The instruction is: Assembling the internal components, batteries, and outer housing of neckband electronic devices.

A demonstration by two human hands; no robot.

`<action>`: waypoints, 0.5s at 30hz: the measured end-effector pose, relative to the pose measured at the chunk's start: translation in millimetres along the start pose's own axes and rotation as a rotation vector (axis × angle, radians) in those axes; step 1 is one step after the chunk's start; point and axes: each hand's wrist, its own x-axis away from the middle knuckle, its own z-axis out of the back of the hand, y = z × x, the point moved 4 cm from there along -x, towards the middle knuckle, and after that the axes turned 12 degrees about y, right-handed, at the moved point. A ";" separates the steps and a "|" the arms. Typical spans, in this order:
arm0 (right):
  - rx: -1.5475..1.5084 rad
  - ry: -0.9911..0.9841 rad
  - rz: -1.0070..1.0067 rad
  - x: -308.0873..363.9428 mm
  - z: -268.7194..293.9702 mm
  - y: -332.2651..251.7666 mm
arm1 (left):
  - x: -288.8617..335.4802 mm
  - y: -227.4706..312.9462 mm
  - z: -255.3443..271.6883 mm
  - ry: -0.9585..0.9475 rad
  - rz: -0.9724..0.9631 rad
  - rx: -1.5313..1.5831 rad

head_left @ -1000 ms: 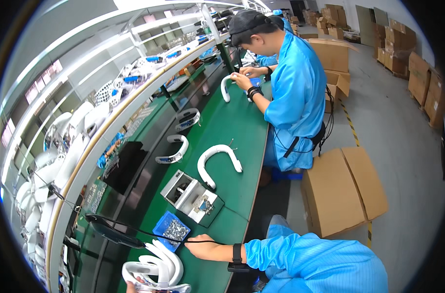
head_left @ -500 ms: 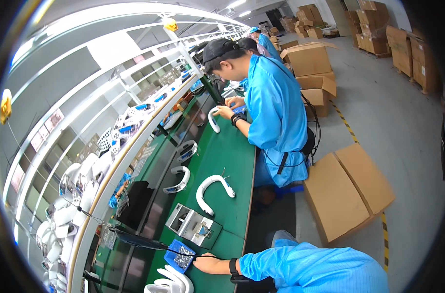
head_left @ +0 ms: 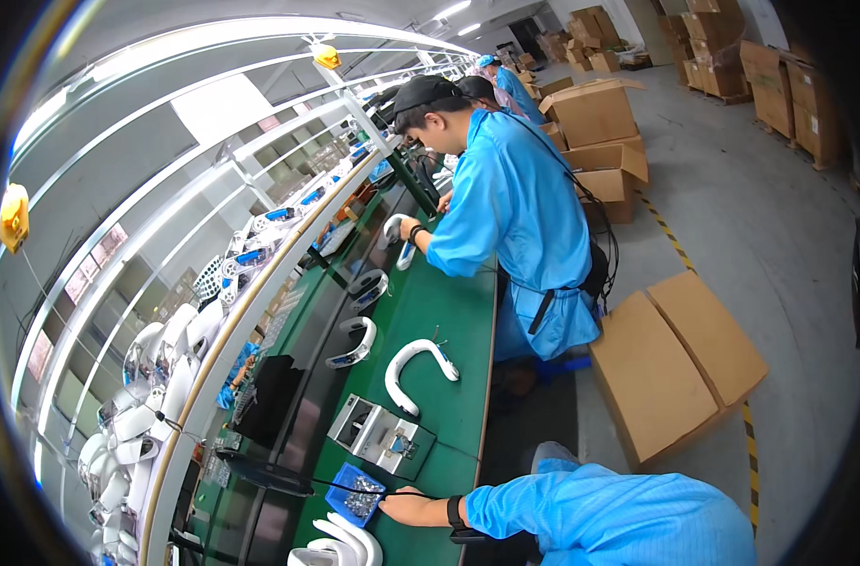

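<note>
White curved pieces (head_left: pixel 362 541) are cut off by the lower edge. Contents (head_left: pixel 362 504) of the blue tray (head_left: pixel 339 480) cannot be individually distinguished.

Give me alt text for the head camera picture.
A person's right hand is beside a blue bin of small shiny parts on a green workbench, near white curved pieces; a co-worker in blue works farther along.
</note>
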 end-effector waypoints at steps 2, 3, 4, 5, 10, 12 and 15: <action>-0.016 0.008 0.010 -0.3 -9.1 6.8 | -4.1 -4.5 4.3 0.035 0.007 0.019; -0.033 0.017 0.019 -0.5 -13.3 9.6 | -5.4 -6.0 5.5 0.052 0.010 0.028; -0.033 0.021 0.019 -0.3 -16.0 12.0 | -5.2 -6.2 4.7 0.067 0.011 0.036; -0.102 0.006 -0.036 0.5 -19.2 15.9 | -3.9 -5.7 2.4 0.081 0.012 0.042; -0.216 -0.023 -0.211 0.6 -40.5 26.9 | 9.9 0.4 -12.3 0.028 -0.105 -0.008; -0.210 0.022 -0.129 2.9 -27.8 19.0 | -48.9 -26.8 50.3 0.136 0.082 -0.012; -0.137 0.075 -0.124 9.4 -36.9 27.8 | -37.8 -19.9 37.1 0.079 0.050 -0.100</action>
